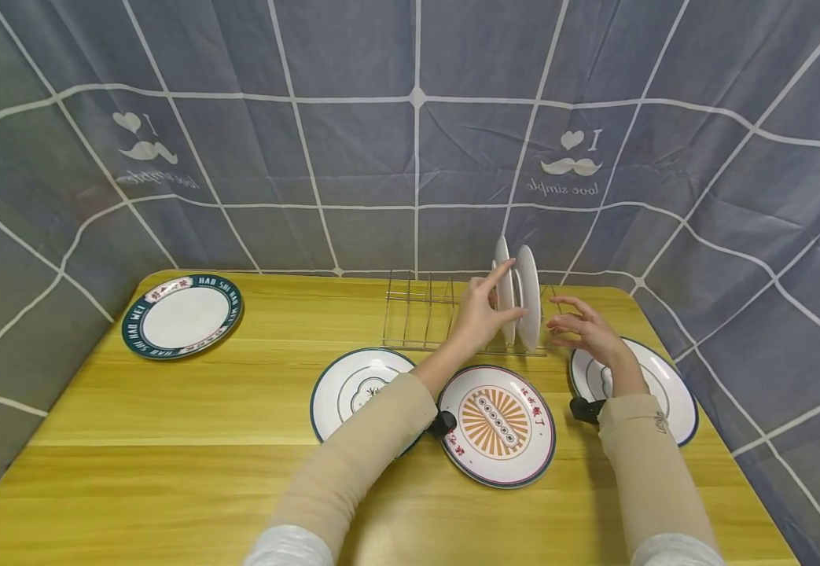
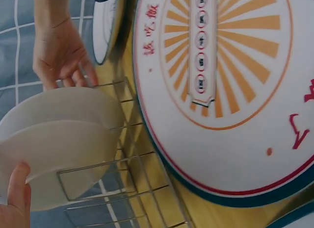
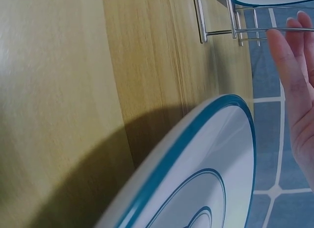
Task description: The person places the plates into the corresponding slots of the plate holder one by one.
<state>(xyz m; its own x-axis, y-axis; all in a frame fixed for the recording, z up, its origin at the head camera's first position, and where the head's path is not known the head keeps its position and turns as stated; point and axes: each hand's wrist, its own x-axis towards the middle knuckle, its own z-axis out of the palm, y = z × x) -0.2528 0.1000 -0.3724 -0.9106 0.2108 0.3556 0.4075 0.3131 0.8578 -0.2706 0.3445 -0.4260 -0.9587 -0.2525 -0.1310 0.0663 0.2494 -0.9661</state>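
Two white plates stand upright side by side at the right end of a wire dish rack [image 1: 410, 347]. My left hand [image 1: 478, 316] is at the left plate [image 1: 505, 295], index finger and thumb spread, fingertips at the plates. In the left wrist view, a fingertip touches the face of the nearer plate [image 2: 59, 144]. My right hand [image 1: 586, 330] is just right of the right plate [image 1: 531, 295], fingers loosely bent and nothing held. The right wrist view shows its fingers [image 3: 289, 81] beside the rack's end wires.
A plate with an orange sunburst [image 1: 466, 393] lies in front of the rack. Left of it, a blue-rimmed plate [image 1: 339, 385] is partly under my left forearm. Another blue-rimmed plate [image 1: 671, 393] lies beneath my right wrist. A green-rimmed plate [image 1: 190, 314] lies far left. A grey curtain [image 1: 367, 157] hangs behind.
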